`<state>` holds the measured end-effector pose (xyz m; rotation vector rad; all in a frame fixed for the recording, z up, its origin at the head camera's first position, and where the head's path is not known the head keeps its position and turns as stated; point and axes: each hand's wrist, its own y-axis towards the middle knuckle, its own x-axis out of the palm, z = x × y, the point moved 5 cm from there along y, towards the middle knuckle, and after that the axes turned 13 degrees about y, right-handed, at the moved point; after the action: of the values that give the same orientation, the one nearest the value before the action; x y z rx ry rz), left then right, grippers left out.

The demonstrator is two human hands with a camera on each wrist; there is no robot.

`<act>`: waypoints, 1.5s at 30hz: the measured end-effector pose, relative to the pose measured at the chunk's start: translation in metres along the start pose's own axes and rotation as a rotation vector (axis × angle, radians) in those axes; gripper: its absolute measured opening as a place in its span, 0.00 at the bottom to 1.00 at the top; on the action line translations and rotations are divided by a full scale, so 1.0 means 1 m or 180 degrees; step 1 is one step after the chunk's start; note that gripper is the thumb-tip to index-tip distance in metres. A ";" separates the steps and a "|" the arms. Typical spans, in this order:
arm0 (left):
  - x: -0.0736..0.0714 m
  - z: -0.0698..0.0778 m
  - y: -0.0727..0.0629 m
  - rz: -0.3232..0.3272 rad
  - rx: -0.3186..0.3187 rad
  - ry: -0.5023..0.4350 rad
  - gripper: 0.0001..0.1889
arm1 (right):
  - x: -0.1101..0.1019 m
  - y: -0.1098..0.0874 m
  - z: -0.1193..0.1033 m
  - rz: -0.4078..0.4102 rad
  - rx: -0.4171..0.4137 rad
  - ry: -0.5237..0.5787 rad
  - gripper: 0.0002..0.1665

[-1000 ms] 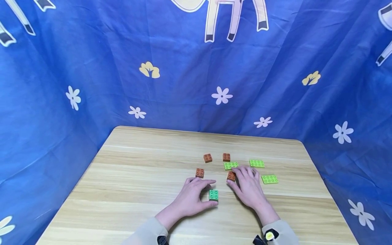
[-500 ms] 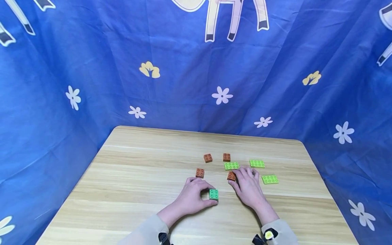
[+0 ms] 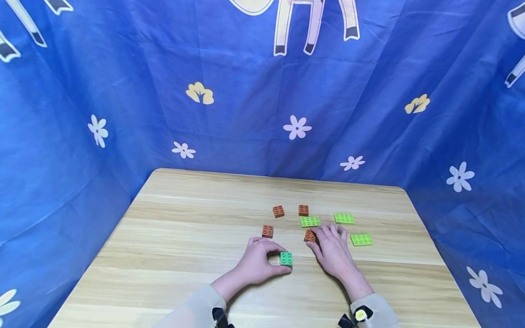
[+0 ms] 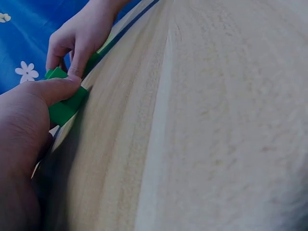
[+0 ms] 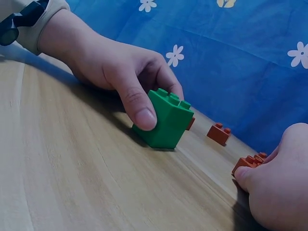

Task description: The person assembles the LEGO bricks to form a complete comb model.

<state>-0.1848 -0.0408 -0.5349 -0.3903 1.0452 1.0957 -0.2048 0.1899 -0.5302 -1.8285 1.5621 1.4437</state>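
A tall green building block (image 3: 286,259) with studs on top stands between the thumb and fingers of my left hand (image 3: 258,263), which pinches it from the side. In the right wrist view the green block (image 5: 169,120) stands upright, its base at or very near the tabletop. To the right, my right hand (image 3: 333,251) pinches a small reddish-brown building block (image 3: 309,235) low on the table, thumb at the near side and fingertips at the far side. Its right part is hidden under the fingers.
Further reddish-brown blocks lie beyond the hands: one block (image 3: 268,231), another block (image 3: 278,211) and a third block (image 3: 303,210). Flat lime-green bricks (image 3: 310,222) lie by the right hand, including one brick (image 3: 362,240) to its right. A blue curtain (image 3: 246,136) hangs behind the wooden table (image 3: 184,218).
The left index finger, stretched past the green block a second ago, has drawn in, and the hand now pinches the block. The right hand stays nearly still at the reddish-brown block.
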 end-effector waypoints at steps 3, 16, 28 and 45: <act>0.000 0.000 0.001 0.0001 -0.0019 0.0004 0.22 | -0.002 0.000 -0.001 0.0027 -0.0044 0.0004 0.24; 0.000 0.000 0.001 -0.0061 -0.0067 -0.0037 0.21 | -0.016 -0.001 -0.025 0.0071 -0.0291 0.0090 0.24; 0.000 -0.001 0.002 -0.0077 -0.0076 -0.0051 0.22 | -0.028 -0.001 -0.047 0.0036 -0.0435 0.0251 0.24; 0.001 0.000 0.002 -0.0049 -0.0036 -0.0068 0.20 | -0.026 -0.006 -0.061 -0.0042 -0.0644 0.0414 0.24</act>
<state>-0.1865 -0.0396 -0.5356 -0.3943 1.0162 1.0902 -0.1684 0.1589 -0.4843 -2.0813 1.5068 1.5544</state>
